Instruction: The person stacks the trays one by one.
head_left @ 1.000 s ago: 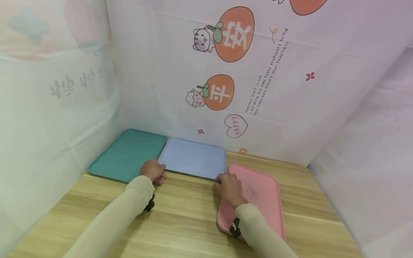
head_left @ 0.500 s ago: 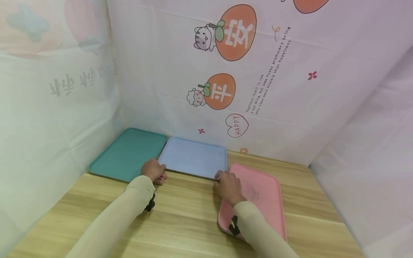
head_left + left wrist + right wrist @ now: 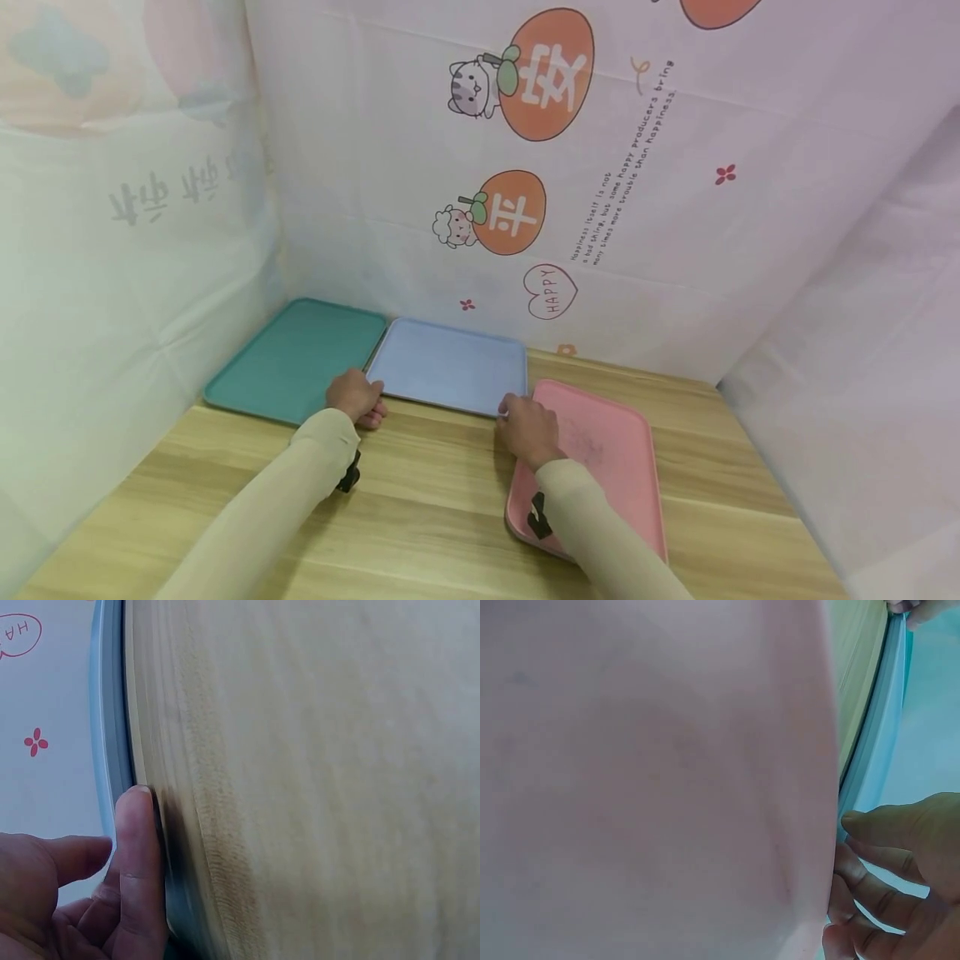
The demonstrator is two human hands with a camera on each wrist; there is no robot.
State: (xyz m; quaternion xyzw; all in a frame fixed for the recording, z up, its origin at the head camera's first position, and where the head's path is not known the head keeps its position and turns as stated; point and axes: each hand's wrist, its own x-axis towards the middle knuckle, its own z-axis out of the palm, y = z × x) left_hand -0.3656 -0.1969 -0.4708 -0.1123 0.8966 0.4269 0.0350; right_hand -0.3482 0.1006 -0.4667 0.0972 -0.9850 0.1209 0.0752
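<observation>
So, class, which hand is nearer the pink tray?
Right: the right hand is at the left edge of the pink tray; the left hand farther left, by the blue tray.

I'm looking into a curtained-off booth, folks: creased white sheets [image 3: 360,142] enclose a wood-grain counter [image 3: 427,492] on three sides, printed with cartoon fruit [image 3: 547,75] and a "HAPPY" heart [image 3: 550,292]. Home or studio beyond? I can't tell.

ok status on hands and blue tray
Left hand and right hand at blue tray's near corners. Teal tray alongside. Pink tray beneath right forearm, may crowd it.
</observation>
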